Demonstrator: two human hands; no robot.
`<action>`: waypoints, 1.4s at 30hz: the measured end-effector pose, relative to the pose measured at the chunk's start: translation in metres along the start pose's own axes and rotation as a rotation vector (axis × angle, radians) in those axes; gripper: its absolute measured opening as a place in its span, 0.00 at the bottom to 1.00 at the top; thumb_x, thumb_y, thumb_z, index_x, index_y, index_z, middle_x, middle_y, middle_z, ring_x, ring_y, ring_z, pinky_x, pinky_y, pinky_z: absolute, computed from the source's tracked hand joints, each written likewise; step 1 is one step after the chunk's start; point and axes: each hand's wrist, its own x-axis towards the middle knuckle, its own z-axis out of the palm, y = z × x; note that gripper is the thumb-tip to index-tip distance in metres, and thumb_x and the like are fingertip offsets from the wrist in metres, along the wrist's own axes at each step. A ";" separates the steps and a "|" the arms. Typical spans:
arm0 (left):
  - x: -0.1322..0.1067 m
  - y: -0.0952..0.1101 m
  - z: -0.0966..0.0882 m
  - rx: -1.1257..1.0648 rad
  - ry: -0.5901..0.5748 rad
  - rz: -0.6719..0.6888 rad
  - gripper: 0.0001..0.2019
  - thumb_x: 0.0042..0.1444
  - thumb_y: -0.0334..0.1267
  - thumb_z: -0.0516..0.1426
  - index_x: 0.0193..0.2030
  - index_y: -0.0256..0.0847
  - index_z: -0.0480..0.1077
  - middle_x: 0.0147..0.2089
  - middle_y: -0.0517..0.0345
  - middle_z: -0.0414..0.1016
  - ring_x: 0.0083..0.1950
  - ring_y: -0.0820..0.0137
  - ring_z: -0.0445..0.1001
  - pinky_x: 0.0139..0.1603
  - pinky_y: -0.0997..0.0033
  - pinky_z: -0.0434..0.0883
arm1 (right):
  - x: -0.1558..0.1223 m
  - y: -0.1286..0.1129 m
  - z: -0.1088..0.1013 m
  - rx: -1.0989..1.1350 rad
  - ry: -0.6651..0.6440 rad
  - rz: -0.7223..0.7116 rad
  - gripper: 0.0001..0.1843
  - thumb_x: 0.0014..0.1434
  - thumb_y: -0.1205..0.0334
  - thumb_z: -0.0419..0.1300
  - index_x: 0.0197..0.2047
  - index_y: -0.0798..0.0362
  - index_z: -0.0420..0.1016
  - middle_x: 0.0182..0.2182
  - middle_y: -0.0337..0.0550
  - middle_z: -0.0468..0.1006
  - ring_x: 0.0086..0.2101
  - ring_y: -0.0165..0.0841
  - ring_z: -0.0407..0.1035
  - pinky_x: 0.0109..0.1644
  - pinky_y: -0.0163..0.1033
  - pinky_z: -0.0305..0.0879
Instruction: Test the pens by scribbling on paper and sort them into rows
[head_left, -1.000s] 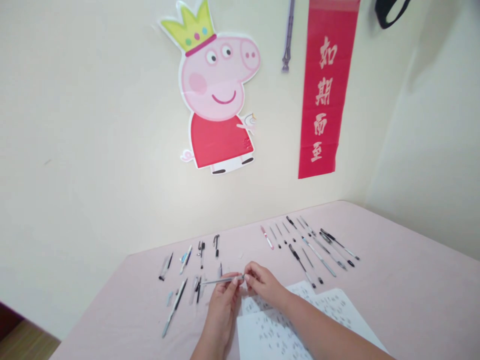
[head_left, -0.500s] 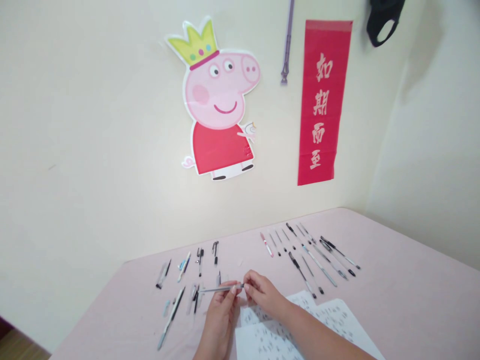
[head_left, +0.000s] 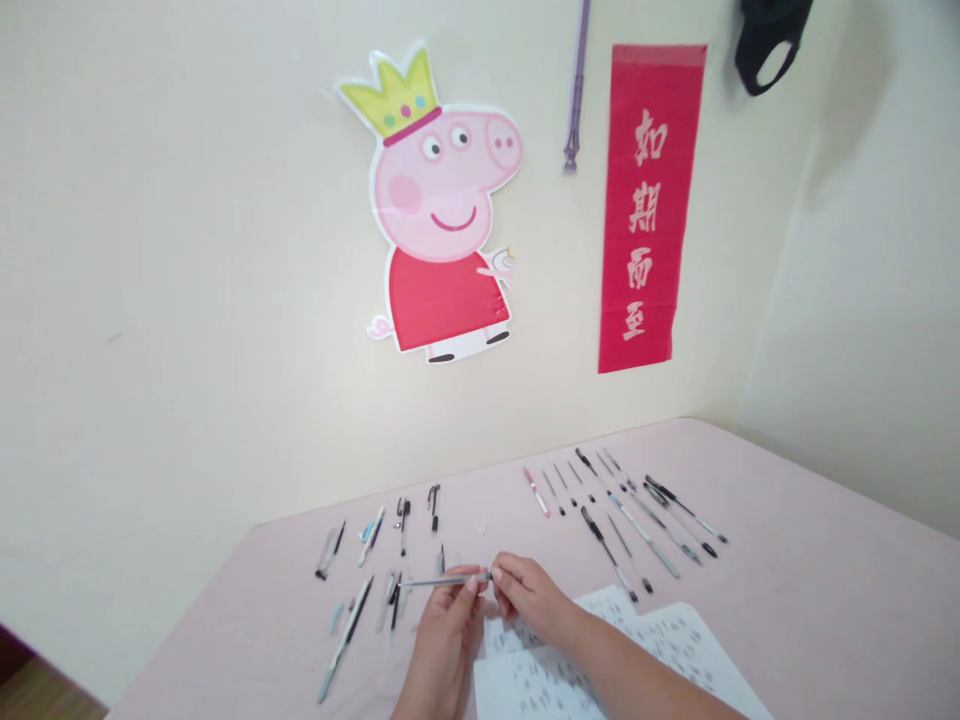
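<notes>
A slim grey pen refill (head_left: 429, 582) lies level across my two hands, its thin tip pointing left. My left hand (head_left: 448, 635) pinches it between thumb and forefinger near its right part. At the dark right end, my right hand (head_left: 536, 600) is closed in a pinch; the fingers partly hide that end. Just left of my hands lie clear and black pen parts (head_left: 394, 600), and another dark-tipped piece (head_left: 441, 558) stands out behind my left hand. Written paper sheets (head_left: 532, 685) are under and beside my right forearm.
To the right, several pens and refills lie in slanting rows, among them a black-capped pen (head_left: 606, 550) and a pink pen (head_left: 537, 492). On the left are taken-apart pens, including a long grey-and-black pen (head_left: 345, 640). The pink table (head_left: 825, 620) meets the wall behind.
The whole view has shifted slightly, with everything a little lower and to the right. My hands keep the same hold on the refill.
</notes>
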 end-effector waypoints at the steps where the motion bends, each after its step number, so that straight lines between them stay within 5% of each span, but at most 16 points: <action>1: 0.001 -0.001 -0.001 0.000 -0.003 0.001 0.17 0.34 0.39 0.69 0.32 0.37 0.73 0.29 0.58 0.75 0.32 0.72 0.72 0.37 0.74 0.68 | 0.000 0.000 0.000 0.003 -0.004 0.008 0.25 0.62 0.42 0.44 0.24 0.52 0.59 0.16 0.33 0.63 0.19 0.26 0.60 0.26 0.31 0.58; 9: 0.003 -0.002 -0.004 -0.020 0.037 -0.013 0.18 0.33 0.38 0.70 0.32 0.37 0.73 0.31 0.57 0.76 0.33 0.73 0.72 0.37 0.76 0.68 | -0.001 -0.006 -0.003 0.028 0.007 -0.014 0.20 0.59 0.42 0.49 0.33 0.52 0.62 0.21 0.33 0.65 0.22 0.27 0.62 0.26 0.31 0.58; 17: -0.004 0.003 0.005 0.034 0.034 0.003 0.18 0.31 0.40 0.70 0.31 0.37 0.74 0.30 0.56 0.76 0.33 0.71 0.72 0.36 0.74 0.67 | 0.000 -0.004 -0.002 -0.127 0.016 -0.016 0.26 0.63 0.42 0.42 0.23 0.52 0.60 0.18 0.35 0.64 0.21 0.27 0.61 0.28 0.33 0.57; 24: -0.001 -0.001 0.000 0.004 0.021 0.005 0.18 0.32 0.39 0.69 0.32 0.37 0.74 0.30 0.58 0.75 0.33 0.73 0.72 0.37 0.75 0.67 | -0.001 -0.002 -0.002 -0.073 0.027 -0.048 0.19 0.61 0.44 0.49 0.33 0.52 0.63 0.21 0.33 0.66 0.23 0.27 0.61 0.27 0.31 0.56; 31: -0.004 0.001 0.005 0.028 0.025 0.006 0.17 0.32 0.41 0.69 0.31 0.38 0.73 0.30 0.56 0.76 0.33 0.71 0.73 0.36 0.74 0.68 | 0.000 -0.003 -0.001 -0.105 0.014 -0.016 0.26 0.63 0.42 0.42 0.23 0.52 0.59 0.17 0.34 0.64 0.20 0.27 0.60 0.27 0.32 0.57; 37: -0.002 0.001 0.002 0.026 0.059 0.019 0.18 0.31 0.40 0.69 0.31 0.38 0.74 0.30 0.57 0.75 0.32 0.71 0.72 0.36 0.74 0.68 | -0.001 -0.004 -0.001 -0.043 0.022 -0.028 0.19 0.61 0.44 0.49 0.32 0.52 0.62 0.20 0.33 0.65 0.21 0.27 0.61 0.26 0.31 0.56; 42: -0.001 -0.001 0.001 0.026 0.040 0.017 0.16 0.33 0.39 0.69 0.30 0.37 0.73 0.30 0.56 0.75 0.32 0.72 0.72 0.35 0.74 0.67 | 0.000 0.000 -0.001 -0.099 0.031 -0.035 0.22 0.62 0.45 0.46 0.27 0.53 0.62 0.18 0.33 0.65 0.21 0.27 0.61 0.27 0.32 0.57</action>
